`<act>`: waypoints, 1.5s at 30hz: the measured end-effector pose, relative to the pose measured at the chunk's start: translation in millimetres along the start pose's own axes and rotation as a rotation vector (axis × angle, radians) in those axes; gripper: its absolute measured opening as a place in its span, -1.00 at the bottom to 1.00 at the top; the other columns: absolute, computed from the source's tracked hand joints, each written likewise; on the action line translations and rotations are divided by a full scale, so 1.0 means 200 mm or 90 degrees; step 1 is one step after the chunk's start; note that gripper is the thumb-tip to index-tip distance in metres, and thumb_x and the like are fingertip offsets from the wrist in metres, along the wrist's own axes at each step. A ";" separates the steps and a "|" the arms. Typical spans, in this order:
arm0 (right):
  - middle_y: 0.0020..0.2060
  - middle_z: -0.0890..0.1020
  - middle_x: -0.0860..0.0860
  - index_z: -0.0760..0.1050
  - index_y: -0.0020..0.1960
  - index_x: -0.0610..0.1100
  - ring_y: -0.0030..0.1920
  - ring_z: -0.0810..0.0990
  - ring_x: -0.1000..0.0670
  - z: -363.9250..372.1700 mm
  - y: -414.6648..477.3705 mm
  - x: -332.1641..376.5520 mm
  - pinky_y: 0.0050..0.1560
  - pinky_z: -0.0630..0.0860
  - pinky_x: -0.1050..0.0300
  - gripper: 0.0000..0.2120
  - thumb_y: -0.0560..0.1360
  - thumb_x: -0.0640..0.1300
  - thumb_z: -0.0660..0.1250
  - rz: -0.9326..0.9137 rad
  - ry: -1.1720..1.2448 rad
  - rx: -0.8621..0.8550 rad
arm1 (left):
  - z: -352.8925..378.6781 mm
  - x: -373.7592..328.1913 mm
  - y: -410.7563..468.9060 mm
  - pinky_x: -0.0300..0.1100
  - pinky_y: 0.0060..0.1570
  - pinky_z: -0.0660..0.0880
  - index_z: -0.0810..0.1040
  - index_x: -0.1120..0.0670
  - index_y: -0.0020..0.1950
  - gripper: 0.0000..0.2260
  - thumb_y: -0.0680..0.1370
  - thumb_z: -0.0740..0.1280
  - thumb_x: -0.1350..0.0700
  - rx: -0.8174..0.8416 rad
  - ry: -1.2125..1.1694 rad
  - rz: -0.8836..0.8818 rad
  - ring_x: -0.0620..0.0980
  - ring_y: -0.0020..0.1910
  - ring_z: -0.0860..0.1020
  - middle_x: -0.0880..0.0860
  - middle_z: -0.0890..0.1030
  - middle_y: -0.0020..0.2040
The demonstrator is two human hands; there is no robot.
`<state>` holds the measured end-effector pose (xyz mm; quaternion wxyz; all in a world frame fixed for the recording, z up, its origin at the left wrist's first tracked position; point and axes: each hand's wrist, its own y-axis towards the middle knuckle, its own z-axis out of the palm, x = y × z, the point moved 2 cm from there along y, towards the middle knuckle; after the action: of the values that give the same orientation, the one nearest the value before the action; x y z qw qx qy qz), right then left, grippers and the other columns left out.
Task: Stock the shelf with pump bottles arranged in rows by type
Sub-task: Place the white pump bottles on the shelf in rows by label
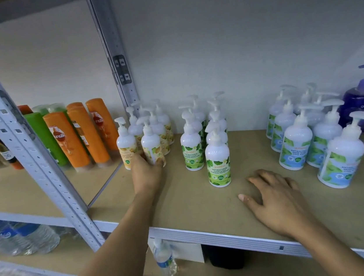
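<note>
Yellow-label pump bottle (151, 144) is grasped at its base by left hand (147, 175), far left; right hand (275, 199) is laid flat, released, on shelf (196, 205).

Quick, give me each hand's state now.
Left hand: grips the yellow bottle.
Right hand: open, flat on the shelf.

Open shelf (198, 207) front, clear lane btwn yellow-label bottles (150, 141) & green-label bottles (191, 143), post (45, 173) blocks left.
</note>
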<state>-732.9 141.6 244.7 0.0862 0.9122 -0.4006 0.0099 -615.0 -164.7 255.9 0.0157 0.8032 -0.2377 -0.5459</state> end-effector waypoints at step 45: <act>0.58 0.14 0.09 0.14 0.57 0.13 0.57 0.07 0.05 0.00 0.02 0.02 0.53 0.03 -0.04 -0.30 0.52 0.40 -0.19 -0.014 -0.027 0.054 | -0.01 -0.01 0.01 -0.16 -0.09 0.43 0.61 -0.02 0.07 -0.72 0.41 0.56 0.04 -0.073 -0.022 -0.087 -0.03 -0.06 0.59 -0.13 0.61 -0.12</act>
<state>-733.5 135.0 245.8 0.0386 0.9193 -0.3915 0.0064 -613.3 -165.7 258.8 0.0202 0.8059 -0.1508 -0.5721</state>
